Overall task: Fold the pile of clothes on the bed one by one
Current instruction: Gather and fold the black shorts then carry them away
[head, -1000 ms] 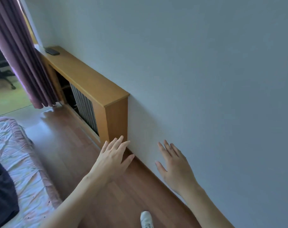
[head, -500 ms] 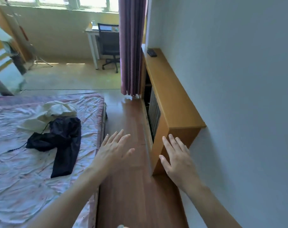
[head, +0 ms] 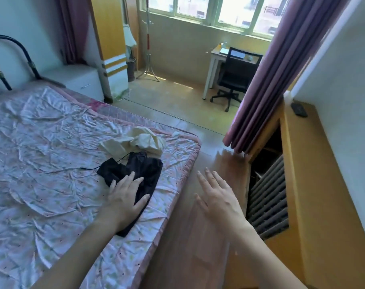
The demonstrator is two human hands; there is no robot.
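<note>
Bed (head: 42,163): fills the left and near part of your view — wrinkled pink floral sheet, dark metal headboard at far left.
Floor (head: 198,236): wood boards running between the bed's right edge and the cabinet.
Wooden cabinet (head: 315,184): long, along the right wall; a ribbed grey panel sits in its open front and a small dark object lies on its far end.
Curtain (head: 267,84): purple, hanging at far right, its hem near the cabinet's far end.
Desk and chair (head: 233,78): far side, under the window; black swivel chair drawn up to a white desk.
Black garment (head: 140,172): on the bed near its right edge, crumpled, a thin cord trailing to the left.
Cream garment (head: 140,142): bunched just beyond the black one, touching it.
Left hand (head: 125,197): yours, over the near part of the black garment, fingers straight and spread, gripping nothing — contact with the cloth cannot be told.
Right hand (head: 217,197): yours, above the floor just right of the bed edge, fingers extended, holding nothing.
</note>
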